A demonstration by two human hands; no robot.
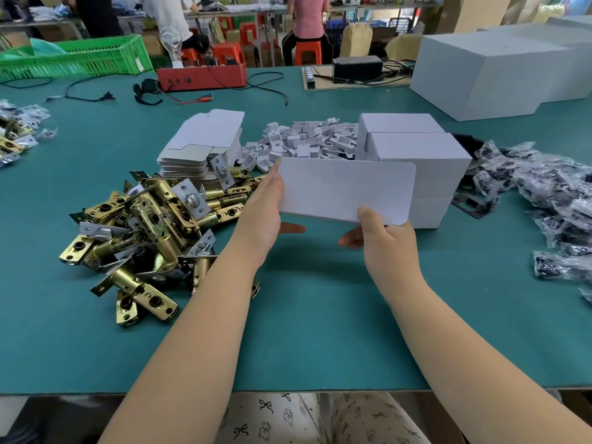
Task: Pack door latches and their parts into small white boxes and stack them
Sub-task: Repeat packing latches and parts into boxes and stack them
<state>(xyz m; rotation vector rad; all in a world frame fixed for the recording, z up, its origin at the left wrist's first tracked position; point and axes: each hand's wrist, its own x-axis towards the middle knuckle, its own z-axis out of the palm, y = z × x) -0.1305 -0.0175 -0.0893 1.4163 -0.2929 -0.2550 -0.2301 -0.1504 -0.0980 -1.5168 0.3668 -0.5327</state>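
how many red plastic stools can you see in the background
4: one under the seated person in pink, one behind the red box, one left of it, one further back. Others may be hidden.

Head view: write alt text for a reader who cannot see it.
Two bare hands, left hand and right hand, hold a flat white box blank above a green table. Brass door latches lie piled left; stacked white boxes stand behind.

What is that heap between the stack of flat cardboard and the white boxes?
In the head view, a loose heap of small white folded card inserts lies between the stack of flat box blanks and the stacked white boxes.
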